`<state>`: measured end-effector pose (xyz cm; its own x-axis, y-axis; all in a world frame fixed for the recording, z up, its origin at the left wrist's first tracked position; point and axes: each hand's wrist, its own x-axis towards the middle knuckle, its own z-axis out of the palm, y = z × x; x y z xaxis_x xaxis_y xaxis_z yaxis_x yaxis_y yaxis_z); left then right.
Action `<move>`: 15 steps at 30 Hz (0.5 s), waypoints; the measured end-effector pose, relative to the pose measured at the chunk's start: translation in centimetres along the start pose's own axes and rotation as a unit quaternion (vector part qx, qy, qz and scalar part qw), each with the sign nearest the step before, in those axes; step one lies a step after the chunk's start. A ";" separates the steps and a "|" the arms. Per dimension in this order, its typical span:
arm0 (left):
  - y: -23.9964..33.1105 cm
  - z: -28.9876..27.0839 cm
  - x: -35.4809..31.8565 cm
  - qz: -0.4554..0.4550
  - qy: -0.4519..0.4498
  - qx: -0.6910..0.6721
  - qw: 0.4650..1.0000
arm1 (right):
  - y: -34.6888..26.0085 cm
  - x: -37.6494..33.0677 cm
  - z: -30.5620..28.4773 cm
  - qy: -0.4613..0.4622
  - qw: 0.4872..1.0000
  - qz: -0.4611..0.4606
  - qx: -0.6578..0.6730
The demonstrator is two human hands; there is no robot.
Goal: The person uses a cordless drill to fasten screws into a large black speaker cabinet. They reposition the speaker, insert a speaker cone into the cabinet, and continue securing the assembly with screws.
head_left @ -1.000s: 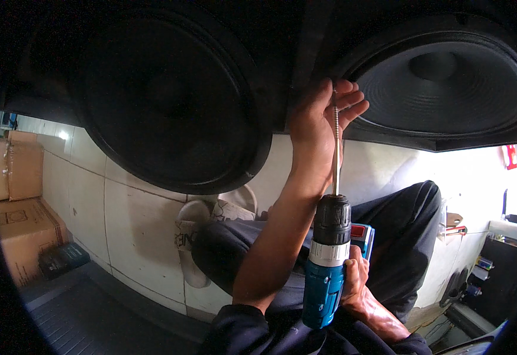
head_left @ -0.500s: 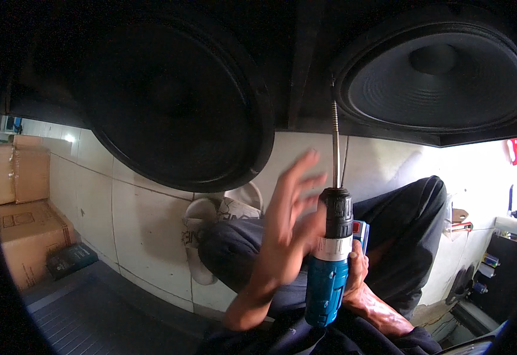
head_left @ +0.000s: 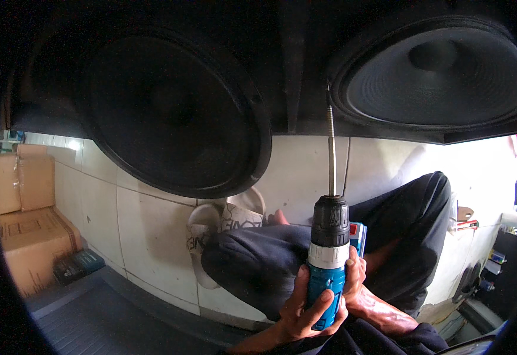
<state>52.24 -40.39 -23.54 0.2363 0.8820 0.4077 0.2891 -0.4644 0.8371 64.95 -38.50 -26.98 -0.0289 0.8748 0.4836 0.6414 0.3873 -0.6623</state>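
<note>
A blue and black cordless drill [head_left: 329,254] with a silver collar points away from me, its long screwdriver bit [head_left: 331,148] reaching toward the cabinet. My left hand [head_left: 310,307] is wrapped round the rear of the drill's body. On the drill's right side, my right hand [head_left: 356,278] grips it, with part of the grasp hidden behind the body. The bit's tip lies in the dark area beside the rim of the right speaker cone [head_left: 442,94]; whether it touches a screw there, I cannot make out. A larger dark speaker [head_left: 178,118] fills the left.
My bent legs [head_left: 400,236] lie under the drill on the white tiled floor [head_left: 152,236]. Pale slippers [head_left: 202,236] sit left of my knee. Cardboard boxes [head_left: 34,236] are stacked at the far left. A red cutter [head_left: 467,225] and small items lie at the right.
My left hand, raised with fingers apart beside the chuck, has come down onto the rear of the drill body. The drill has shifted slightly left in view. My right hand keeps its grip.
</note>
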 end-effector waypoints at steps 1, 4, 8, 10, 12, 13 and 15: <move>0.2 0.0 0.4 0.002 -0.001 0.004 1.000 | 0.0 0.0 0.2 0.011 1.000 -0.007 0.001; 0.1 0.0 -0.1 0.003 0.001 0.005 1.000 | -0.2 0.0 0.2 0.021 1.000 -0.015 -0.009; 0.3 -0.1 0.4 0.001 0.002 0.009 1.000 | -0.1 0.3 0.2 0.022 0.999 -0.024 -0.020; 0.2 -0.3 -0.3 0.015 -0.031 0.046 0.998 | 0.0 0.1 0.3 0.032 0.998 -0.030 -0.038; 0.1 -0.2 -0.4 0.015 -0.032 0.041 0.999 | 0.0 0.1 0.3 0.035 0.998 -0.033 -0.044; 0.2 -0.2 0.2 0.005 -0.018 0.019 1.000 | 0.0 0.3 0.3 0.031 0.998 -0.031 -0.035; 0.2 -0.1 0.5 -0.007 0.000 0.001 1.000 | 0.0 0.5 0.2 0.026 0.999 -0.028 -0.025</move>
<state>52.31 -40.06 -23.11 0.2328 0.8882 0.3960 0.2935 -0.4524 0.8422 64.73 -38.03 -26.85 -0.0274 0.8358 0.5484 0.6777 0.4188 -0.6044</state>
